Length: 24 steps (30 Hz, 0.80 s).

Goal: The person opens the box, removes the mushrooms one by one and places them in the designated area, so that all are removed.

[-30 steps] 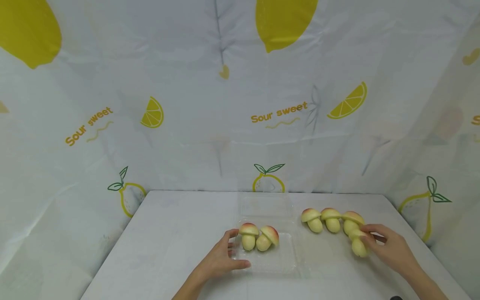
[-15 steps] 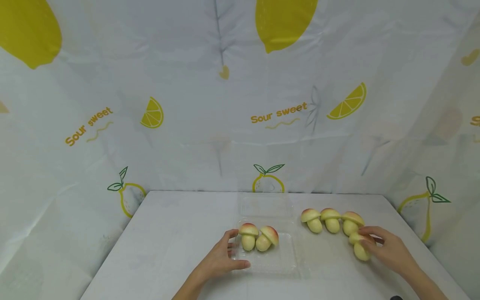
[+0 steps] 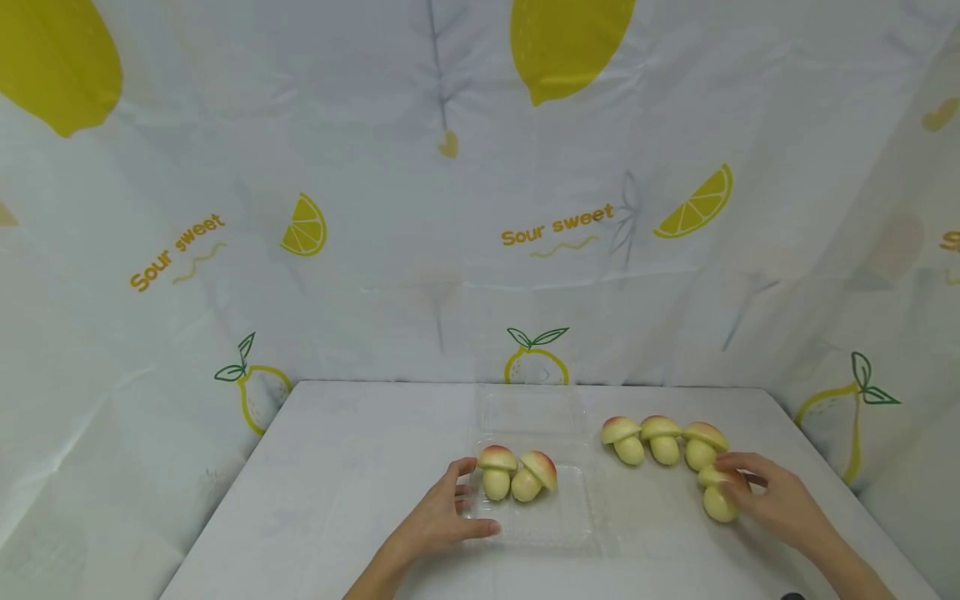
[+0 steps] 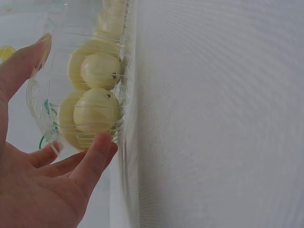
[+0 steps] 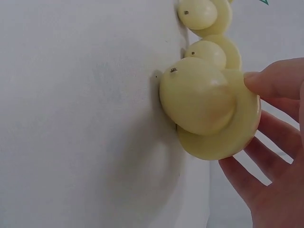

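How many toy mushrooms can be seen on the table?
6: two in the clear tray at the left hand, three in a row behind the right hand, one gripped by it.

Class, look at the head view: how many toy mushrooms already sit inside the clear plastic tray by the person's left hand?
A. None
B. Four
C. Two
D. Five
C: two toy mushrooms sit side by side in the clear plastic tray, whose near corner the left hand touches; three more stand in a row on the table, and the right hand grips a fourth.
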### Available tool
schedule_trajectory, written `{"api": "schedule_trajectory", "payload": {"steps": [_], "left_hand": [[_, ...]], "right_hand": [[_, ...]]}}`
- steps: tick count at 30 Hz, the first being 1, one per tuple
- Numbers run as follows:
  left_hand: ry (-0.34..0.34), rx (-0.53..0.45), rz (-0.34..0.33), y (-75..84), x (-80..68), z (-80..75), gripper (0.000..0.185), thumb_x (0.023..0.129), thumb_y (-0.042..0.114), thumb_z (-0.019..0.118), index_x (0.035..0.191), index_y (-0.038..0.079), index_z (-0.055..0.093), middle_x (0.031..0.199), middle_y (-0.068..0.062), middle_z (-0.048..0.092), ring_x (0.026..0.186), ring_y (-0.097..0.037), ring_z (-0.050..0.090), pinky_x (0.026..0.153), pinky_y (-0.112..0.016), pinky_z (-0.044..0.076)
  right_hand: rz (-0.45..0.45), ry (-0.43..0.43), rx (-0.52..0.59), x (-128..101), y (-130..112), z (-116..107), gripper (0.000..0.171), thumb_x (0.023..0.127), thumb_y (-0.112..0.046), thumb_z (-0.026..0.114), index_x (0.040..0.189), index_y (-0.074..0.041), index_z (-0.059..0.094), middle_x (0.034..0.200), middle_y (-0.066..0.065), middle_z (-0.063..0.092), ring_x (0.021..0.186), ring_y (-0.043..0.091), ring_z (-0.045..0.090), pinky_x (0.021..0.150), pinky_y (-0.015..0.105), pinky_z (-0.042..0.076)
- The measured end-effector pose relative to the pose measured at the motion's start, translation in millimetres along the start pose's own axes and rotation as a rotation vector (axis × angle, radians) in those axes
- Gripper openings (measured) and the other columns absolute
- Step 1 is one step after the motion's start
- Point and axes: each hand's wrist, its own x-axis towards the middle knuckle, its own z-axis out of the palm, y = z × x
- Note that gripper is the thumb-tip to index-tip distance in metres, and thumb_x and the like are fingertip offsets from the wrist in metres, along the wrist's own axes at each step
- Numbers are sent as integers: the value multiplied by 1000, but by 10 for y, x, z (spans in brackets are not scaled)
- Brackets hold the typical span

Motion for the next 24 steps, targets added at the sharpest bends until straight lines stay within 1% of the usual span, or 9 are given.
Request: {"api": "schedule_trajectory", "payload": {"steps": [3,4,6,9,13,14,19,22,24], "left_hand": [[-1,0,2,1,1,-1,95,80,31,89,153,10,33,156,-18,37,128,-43,53,100,-56,49],[-1,0,3,0,2,-1,95,80,31,89,153,10,33,156,-19,37,128,-43,53,100,-56,49],[-1,0,3,-1,4,0,95,80,31,89,153,10,33,156,-19,37,129,-44,52,101,-56,49],[0,-5,2,-1,8,0,95,80,31,89,153,10,33,156,-18,37,128,-43,52,101,-56,49],[0,-7,3,-3,13,-2,95,80,31,89,153,9,33,156,-19,37,128,-43,53,101,-56,49],[-1,-6,3,-3,14,-3,95,79,31,89,153,9,33,156,-19,37,128,-43,53,101,-56,49],[-3,-3,-1,-5,15,-2,95,79,30,90,153,10,33,156,-19,37,128,-43,53,101,-56,49],[-3,-3,-4,-5,12,-2,95,79,30,90,153,11,33,156,-18,38,128,-43,53,101,-56,49],[-2,-5,-4,-7,12,-4,95,79,30,90,153,11,33,156,-18,38,128,-43,53,100,-56,49]], "right_hand": [[-11,9,-28,7,-38,-16,24,84,-10,83,105,-4,74,109,16,72,95,-25,38,72,15,51],[-20,14,-36,10,-51,-24,24,84,-10,83,105,-4,74,108,16,72,95,-23,40,73,21,54],[-35,26,-59,17,-87,-40,24,83,-10,84,104,-6,75,107,13,72,95,-18,45,73,24,55],[-78,58,-70,24,-134,-51,25,80,-10,86,102,-8,75,105,10,72,96,-13,49,77,18,49],[-140,112,-35,24,-217,-40,26,78,-8,87,101,-11,75,103,5,71,100,-18,45,78,4,34],[-153,123,-20,27,-243,-34,26,78,-7,87,101,-11,75,103,3,70,100,-21,43,79,2,33],[-188,144,63,32,-404,1,28,77,-2,85,101,-11,75,105,-10,68,106,-25,40,84,-1,32],[-198,144,91,36,-525,35,27,79,-2,84,102,-13,76,106,-7,70,107,-23,43,86,0,32],[-204,145,92,41,-614,69,26,81,-5,84,103,-15,76,108,-1,72,109,-22,43,87,0,31]]}}
